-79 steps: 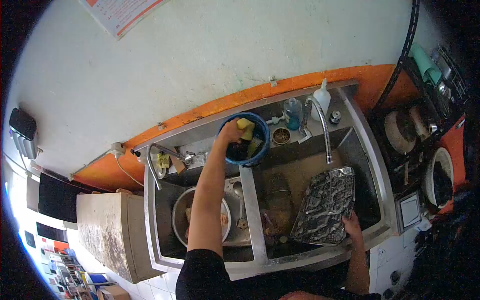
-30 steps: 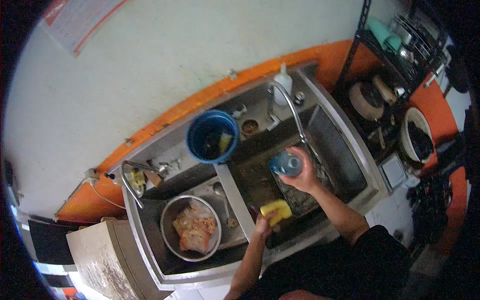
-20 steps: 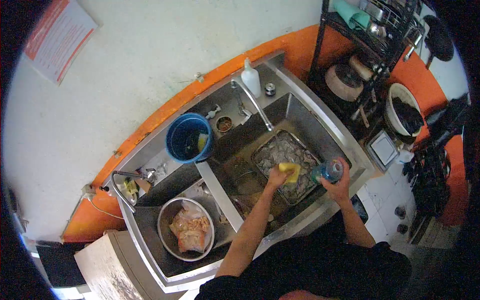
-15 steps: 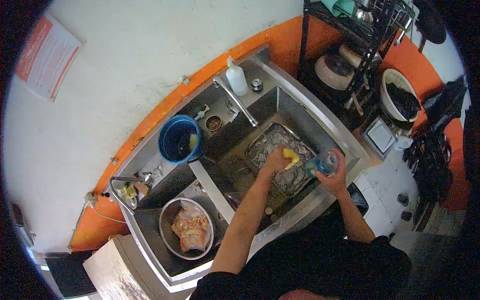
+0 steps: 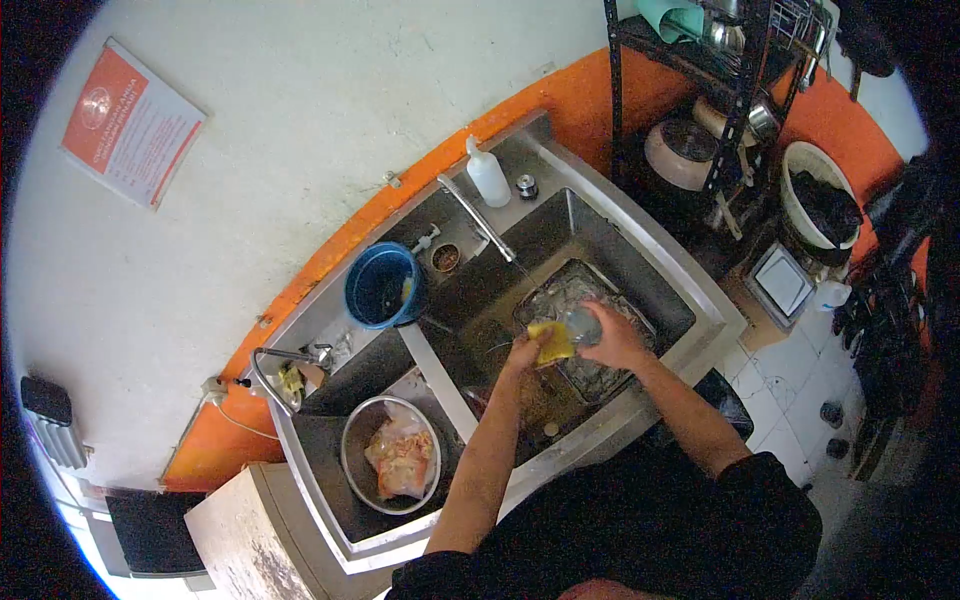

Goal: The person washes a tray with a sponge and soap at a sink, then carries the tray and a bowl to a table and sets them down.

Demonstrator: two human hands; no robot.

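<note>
Over the right basin of the steel sink [image 5: 412,350], my left hand [image 5: 526,350] grips a yellow sponge [image 5: 550,343]. Just right of it, my right hand [image 5: 616,340] holds a clear bluish container [image 5: 582,326], close against the sponge. Below both hands lies a dark rectangular tray [image 5: 570,281] with a greyish, wet-looking surface. The faucet [image 5: 481,222] reaches over the basin with a thin stream at its tip. My fingers partly cover the container, so its full shape is hidden.
A blue bucket [image 5: 376,295] stands on the sink ledge beside a white pump bottle [image 5: 487,176]. In the left basin, a metal bowl [image 5: 350,468] holds bagged food [image 5: 402,455]. A black shelf rack [image 5: 616,100] stands behind at the right.
My right hand has brought the container left, from the basin's front right edge to the sponge. The sponge now shows flatter in my left hand. The whole view has shifted slightly.
</note>
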